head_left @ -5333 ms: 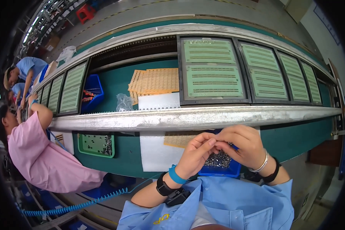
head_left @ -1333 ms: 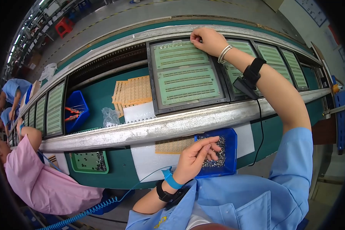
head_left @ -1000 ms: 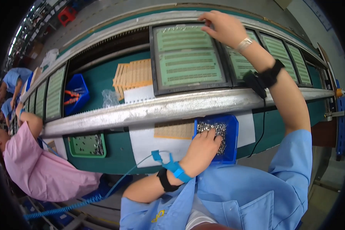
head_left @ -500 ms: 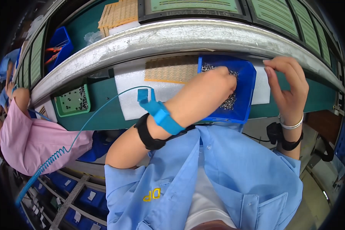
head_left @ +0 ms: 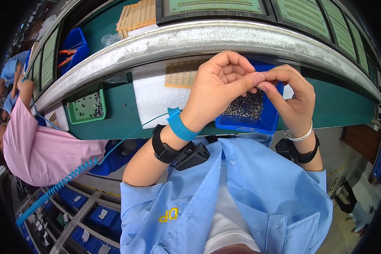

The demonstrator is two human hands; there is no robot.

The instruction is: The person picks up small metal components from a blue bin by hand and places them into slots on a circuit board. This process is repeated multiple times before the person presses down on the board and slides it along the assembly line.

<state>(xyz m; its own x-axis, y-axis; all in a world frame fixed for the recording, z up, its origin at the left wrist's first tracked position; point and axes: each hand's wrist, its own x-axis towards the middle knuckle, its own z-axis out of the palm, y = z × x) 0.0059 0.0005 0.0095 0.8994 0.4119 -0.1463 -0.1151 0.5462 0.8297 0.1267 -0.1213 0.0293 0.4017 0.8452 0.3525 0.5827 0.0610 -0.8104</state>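
Note:
Both hands meet at the fingertips above a blue bin [head_left: 270, 122] filled with small shiny metal parts [head_left: 246, 108]. My left hand [head_left: 222, 86] is closed, thumb against the curled fingers, and a blue wrist strap [head_left: 183, 126] is around its wrist. Thumb and forefinger of my right hand [head_left: 293, 92] pinch together at the left thumb tip. Whatever lies between the fingertips is too small to make out. Left of the bin, a yellowish perforated board [head_left: 180, 76] rests on a white foam sheet [head_left: 150, 99], partly behind my left hand.
A metal rail [head_left: 190, 40] crosses beyond the bin. Further left stand a green tray [head_left: 86, 120] of small parts and a blue bin [head_left: 81, 53] with orange-handled tools. Stacked boards [head_left: 135, 17] and framed green panels [head_left: 302, 17] lie past the rail. A person in pink [head_left: 38, 148] sits at left.
My left hand has come up out of the blue bin and turned palm inward. My right hand has moved left to meet it at the fingertips.

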